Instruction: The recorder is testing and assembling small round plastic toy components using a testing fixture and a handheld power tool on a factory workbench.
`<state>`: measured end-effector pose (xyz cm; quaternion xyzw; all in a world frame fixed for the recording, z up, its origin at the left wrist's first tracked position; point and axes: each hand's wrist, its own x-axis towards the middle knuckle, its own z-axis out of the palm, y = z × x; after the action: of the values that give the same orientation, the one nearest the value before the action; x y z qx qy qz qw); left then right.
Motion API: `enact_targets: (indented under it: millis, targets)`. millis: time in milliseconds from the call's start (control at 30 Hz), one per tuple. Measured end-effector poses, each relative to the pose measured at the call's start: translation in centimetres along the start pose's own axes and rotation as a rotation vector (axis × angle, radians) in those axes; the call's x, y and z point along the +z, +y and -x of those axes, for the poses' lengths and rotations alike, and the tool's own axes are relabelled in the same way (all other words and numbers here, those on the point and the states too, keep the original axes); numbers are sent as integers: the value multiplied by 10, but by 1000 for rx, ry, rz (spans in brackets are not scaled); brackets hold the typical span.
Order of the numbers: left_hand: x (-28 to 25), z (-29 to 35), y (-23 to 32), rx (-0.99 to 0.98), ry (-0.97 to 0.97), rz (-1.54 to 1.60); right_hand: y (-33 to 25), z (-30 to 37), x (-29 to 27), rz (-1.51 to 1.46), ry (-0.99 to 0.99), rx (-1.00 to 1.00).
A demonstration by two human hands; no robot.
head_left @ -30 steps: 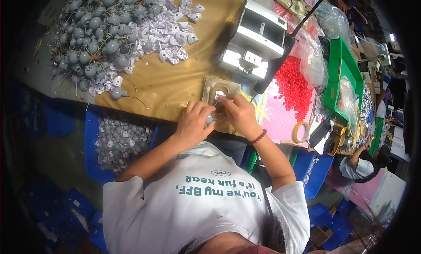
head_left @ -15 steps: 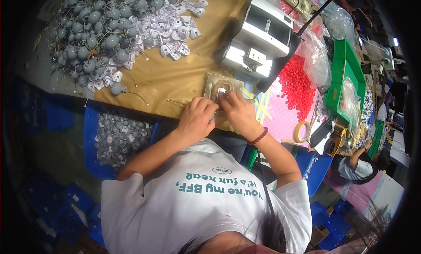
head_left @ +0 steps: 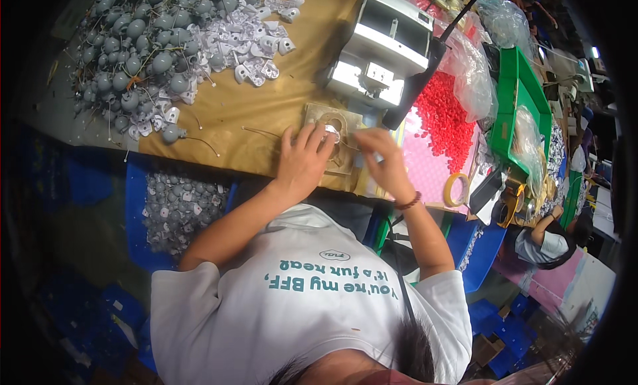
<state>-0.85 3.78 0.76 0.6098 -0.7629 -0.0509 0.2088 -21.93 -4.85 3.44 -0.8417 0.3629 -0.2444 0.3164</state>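
A square, tan-metallic fixture plate (head_left: pixel 352 119) with a rounded recess lies near the table's front edge. In the recess is a small white plastic piece (head_left: pixel 331 129). My left hand (head_left: pixel 302 162) rests over the plate's left side, fingers apart, the fingertips at the white piece. Just off the plate's right side, my right hand (head_left: pixel 389 162) is raised with curled fingers, a little smeared by motion. A thin line seems to run toward its fingertips, but what they pinch is too small to make out. A thin wire (head_left: pixel 259 130) sticks out left of my left hand.
Grey bulb-shaped parts with wires (head_left: pixel 133 66) and white plastic pieces (head_left: pixel 256 49) are heaped at the far left. A white machine (head_left: pixel 389 36) stands behind the plate. Rightward are red pieces (head_left: pixel 445 129), a tape roll (head_left: pixel 456 189) and a green tray (head_left: pixel 518 99). A co-worker (head_left: pixel 541 242) sits far right.
My hands were close together over the plate. The right hand has moved right, off the plate, and the left has spread its fingers beside the recess, which now shows more.
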Motion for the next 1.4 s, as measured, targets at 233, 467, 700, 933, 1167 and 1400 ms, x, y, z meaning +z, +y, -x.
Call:
enact_targets:
  millis: [233, 467, 700, 933, 1167, 1400]
  targets:
    - [1, -5, -8, 76, 89, 50, 5, 20, -15, 40, -81, 49]
    - [0, -7, -11, 63, 43, 83, 20, 21, 15, 135, 151, 124]
    - [-6, -12, -13, 59, 16, 130, 15, -1, 21, -1025, 337, 421]
    - [-6, -10, -19, 81, 3, 174, 10, -23, 10, -1079, -111, 523]
    - [-10, -10, -23, 75, 7, 250, 4, -36, 26, -304, -65, 312]
    - [-14, -17, -23, 34, -5, 279, -1, -34, 45, -22, 125, 148]
